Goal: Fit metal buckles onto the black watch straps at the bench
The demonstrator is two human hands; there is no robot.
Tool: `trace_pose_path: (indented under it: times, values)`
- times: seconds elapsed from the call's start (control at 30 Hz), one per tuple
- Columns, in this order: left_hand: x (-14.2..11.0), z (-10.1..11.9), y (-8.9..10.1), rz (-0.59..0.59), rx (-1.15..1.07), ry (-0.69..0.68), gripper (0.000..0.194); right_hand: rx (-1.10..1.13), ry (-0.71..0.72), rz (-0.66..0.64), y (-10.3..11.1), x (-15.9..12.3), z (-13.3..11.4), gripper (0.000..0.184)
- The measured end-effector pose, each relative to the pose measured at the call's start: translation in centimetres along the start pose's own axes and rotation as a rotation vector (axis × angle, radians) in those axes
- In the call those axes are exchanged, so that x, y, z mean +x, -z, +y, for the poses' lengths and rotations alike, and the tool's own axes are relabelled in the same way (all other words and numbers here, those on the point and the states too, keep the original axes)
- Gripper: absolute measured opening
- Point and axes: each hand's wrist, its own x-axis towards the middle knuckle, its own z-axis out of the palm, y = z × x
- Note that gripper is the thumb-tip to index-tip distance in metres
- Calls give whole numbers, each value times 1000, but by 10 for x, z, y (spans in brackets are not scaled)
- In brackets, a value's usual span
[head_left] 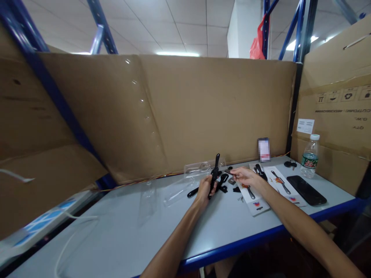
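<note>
My left hand [205, 188] is closed around a black long-handled tool [215, 173], whose handle points up; its exact kind is hard to make out. More black handled parts [222, 180] lie on the table beside that hand. To the right, my right hand [245, 175] pinches a small dark flat piece [228, 172] between thumb and fingertips, a short way from the tool. Beneath and beside the right hand are printed cards [257, 206] with pictures of a handled tool. Small dark and metal bits [232, 180] lie between the two hands.
Clear plastic blister shells [179, 191] lie left of my hands. On the right are a black phone [306, 190], keys [290, 164] and a water bottle [310, 156]. Another phone [263, 150] leans against the cardboard wall [203, 108]. A power strip [43, 224] runs along the left.
</note>
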Motion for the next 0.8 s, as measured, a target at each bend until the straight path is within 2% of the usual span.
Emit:
trace_pose_path:
  times: [0.13,0.23,0.47,0.67,0.8]
  values:
    - [0,-1,-1,-7,5,-9,34,12,-84,-9,-6,-3,4,18]
    - [-1,-1,0,-22,16,-16,36,-78,-110,-44,-10,-8,3,15]
    - [-2,-3,-1,-82,50,-12,34,-337,-20,-88,-17,-13,3,29]
    - [-1,-5,-2,-83,64,-16,37,-320,31,-148,-19,-14,3,35]
    - [-2,-5,-3,-94,74,-30,39,-311,11,-164,-20,-16,2,37]
